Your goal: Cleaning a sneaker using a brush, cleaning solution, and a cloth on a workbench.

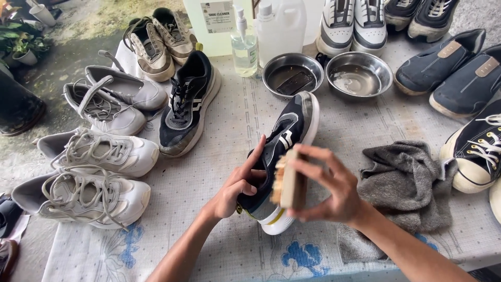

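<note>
Sneaker (284,141), dark with a white sole, lies tilted near the table's (219,172) front edge; it looks light and soft on top, stiff at the sole. The left hand (235,190) grips its collar, and the right hand (329,188) clasps a wooden brush (288,183) against its side. A grey towel (404,183) lies just right, two steel bowls (326,75) behind, more shoes (104,151) crowding the left edge.

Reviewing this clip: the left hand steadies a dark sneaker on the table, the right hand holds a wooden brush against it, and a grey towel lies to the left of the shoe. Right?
Not quite. The head view shows the grey towel lying to the right of the dark sneaker, not the left. The rest holds: the left hand steadies the sneaker on the table, and the right hand holds the wooden brush against it.
</note>
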